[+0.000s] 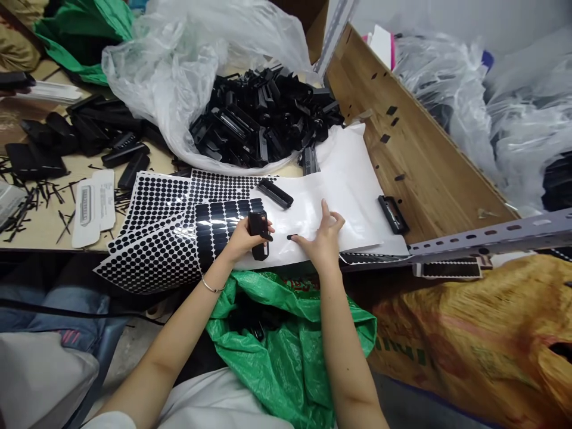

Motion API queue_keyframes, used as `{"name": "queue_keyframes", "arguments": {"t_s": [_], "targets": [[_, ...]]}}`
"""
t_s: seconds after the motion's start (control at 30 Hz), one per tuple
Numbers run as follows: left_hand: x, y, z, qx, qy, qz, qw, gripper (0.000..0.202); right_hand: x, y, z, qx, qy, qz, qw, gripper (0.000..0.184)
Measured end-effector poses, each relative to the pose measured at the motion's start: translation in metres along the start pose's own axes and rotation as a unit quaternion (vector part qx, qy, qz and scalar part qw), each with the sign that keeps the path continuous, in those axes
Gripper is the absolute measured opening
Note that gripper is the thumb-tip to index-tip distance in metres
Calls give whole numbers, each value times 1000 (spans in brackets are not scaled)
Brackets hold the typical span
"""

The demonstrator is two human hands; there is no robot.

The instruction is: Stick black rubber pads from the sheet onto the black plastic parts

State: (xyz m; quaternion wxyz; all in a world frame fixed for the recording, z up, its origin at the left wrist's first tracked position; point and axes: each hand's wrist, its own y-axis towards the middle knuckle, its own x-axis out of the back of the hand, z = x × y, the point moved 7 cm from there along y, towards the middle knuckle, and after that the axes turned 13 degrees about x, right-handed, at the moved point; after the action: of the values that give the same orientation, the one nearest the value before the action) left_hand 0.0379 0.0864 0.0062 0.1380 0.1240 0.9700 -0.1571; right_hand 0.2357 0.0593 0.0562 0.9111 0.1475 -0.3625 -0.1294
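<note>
At the centre of the frame, the black piece (258, 221) stands nearly upright, its long axis running from top to bottom of the picture, with an opening on its right side. Just above and to its right, a second black piece (275, 193) slants from upper left to lower right; near the right of the frame, a third black piece (393, 214) slants likewise beside the wooden board (415, 140).

From the left edge come loose black parts (38, 159), a white card (92, 208), fanned dotted sheets (161, 196) and a curled sheet of black stickers (217, 223). A clear bag (167, 77) with a heap of black parts (263, 113) fills the upper middle; a green bag (295, 363) gapes below the hands, and a yellow sack (451, 351) fills the lower right.

The left hand (239, 241) clamps the piece between thumb and fingers, which cover part of its middle. To the right, over the white sheet (353, 179), the right hand (325, 244) spreads thumb and forefinger well apart, near the piece; I cannot tell what the dark patch (291, 237) at its thumb tip is.
</note>
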Motion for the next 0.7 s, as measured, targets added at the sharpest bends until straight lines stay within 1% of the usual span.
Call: {"name": "queue_keyframes", "arguments": {"t_s": [0.03, 0.07, 0.13, 0.17, 0.27, 0.37, 0.53, 0.63, 0.7], "targets": [[0, 0, 0, 1, -3, -1, 1000, 44, -3, 0, 4, 1, 42, 9, 999, 80], [-1, 0, -1, 3, -7, 0, 1000, 46, -6, 0, 10, 8, 87, 25, 996, 66], [-2, -1, -2, 7, -11, 1, 1000, 48, -14, -3, 30, 40, 172, 64, 982, 31], [-2, -2, -3, 6, -10, 1, 1000, 49, -16, -5, 42, 59, 203, 81, 974, 21], [-1, -3, -5, -1, 1, -2, 1000, 48, -20, -10, 71, 94, 246, 121, 957, 16], [0, -2, -5, 7, 10, 1, 1000, 50, -20, -10, 85, 90, 243, 154, 953, 10], [-1, -2, -6, 12, 11, 2, 1000, 52, -19, -6, 85, 82, 229, 178, 953, 13], [-4, -2, -4, 19, 4, 25, 999, 51, -24, -7, 82, 79, 236, 197, 948, 14], [-5, -2, -3, 26, -1, 31, 999, 51, -26, -7, 76, 62, 259, 178, 947, 19]]}}
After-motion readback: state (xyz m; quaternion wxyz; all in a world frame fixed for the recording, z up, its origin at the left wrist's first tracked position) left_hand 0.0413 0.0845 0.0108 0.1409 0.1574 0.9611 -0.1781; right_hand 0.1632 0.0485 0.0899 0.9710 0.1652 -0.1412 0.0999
